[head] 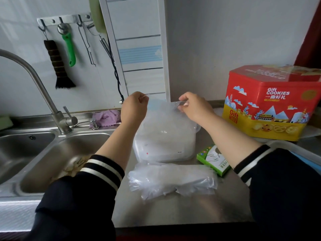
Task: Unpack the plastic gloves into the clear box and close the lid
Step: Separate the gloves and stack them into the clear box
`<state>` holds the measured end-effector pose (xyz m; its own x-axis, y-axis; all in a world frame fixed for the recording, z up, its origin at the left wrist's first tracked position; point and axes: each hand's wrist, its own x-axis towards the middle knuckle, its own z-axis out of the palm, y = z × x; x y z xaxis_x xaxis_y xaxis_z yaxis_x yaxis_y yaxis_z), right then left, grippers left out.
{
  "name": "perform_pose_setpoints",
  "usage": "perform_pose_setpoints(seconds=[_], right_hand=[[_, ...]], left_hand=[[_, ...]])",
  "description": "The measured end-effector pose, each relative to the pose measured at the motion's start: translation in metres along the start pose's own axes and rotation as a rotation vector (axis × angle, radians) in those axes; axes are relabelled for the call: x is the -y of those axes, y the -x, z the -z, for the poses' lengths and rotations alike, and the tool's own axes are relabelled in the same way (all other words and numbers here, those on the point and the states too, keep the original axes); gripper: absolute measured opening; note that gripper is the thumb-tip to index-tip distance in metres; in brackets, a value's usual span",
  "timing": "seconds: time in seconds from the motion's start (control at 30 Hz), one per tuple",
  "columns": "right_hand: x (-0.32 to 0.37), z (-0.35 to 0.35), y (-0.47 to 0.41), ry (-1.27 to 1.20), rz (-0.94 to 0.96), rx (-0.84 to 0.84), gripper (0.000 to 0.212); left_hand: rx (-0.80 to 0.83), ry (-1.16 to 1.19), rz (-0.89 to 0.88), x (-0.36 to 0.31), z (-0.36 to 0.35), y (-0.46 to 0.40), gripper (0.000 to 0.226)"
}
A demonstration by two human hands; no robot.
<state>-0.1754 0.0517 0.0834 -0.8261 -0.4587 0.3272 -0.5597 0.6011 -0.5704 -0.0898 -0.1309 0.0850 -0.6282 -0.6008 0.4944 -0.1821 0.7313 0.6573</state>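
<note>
While I stand at the steel counter (182, 213), its near edge runs straight across at six o'clock, and the bare stretch between that edge and the pile of loose plastic gloves (172, 180) is the roomiest patch I have. At nine o'clock the counter drops into the sink (57, 153), its rim just beside my left forearm, with the faucet (34, 80) arching over it at ten o'clock. At three o'clock the red cookie tin (271, 105) stands well back, and a white tray (295, 152) pokes in under my right sleeve, so the right side is tighter. The wall closes things off at twelve o'clock.

The clear box (165, 146) sits dead centre, just beyond the glove pile, with the green glove carton (214, 160) lying near its four o'clock corner, apart from it.

My left hand (133, 108) is curled closed, thumb and fingers pinching the upper left corner of a thin plastic sheet (166, 115) held up over the box. My right hand (194, 106) pinches the upper right corner the same way, fingertips pressed together on the film. Whether that sheet is a bag or a glove I cannot tell; it hangs down between my hands and blurs the box behind it.
</note>
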Motion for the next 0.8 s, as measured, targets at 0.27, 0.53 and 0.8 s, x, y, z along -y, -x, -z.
perform_pose_setpoints(seconds=[0.27,0.53,0.8], right_hand=[[-0.004,-0.024,-0.021,0.297,0.073,0.121,0.036],[-0.001,-0.035,-0.028,0.477,0.166,0.062,0.033],[0.005,-0.033,-0.021,0.559,0.136,0.108,0.054]], left_hand=[[0.092,-0.483,-0.031,0.017,-0.018,-0.011,0.019],[0.152,-0.489,-0.035,0.015,-0.009,-0.013,0.024],[0.289,-0.35,-0.416,-0.008,-0.003,0.02,0.019]])
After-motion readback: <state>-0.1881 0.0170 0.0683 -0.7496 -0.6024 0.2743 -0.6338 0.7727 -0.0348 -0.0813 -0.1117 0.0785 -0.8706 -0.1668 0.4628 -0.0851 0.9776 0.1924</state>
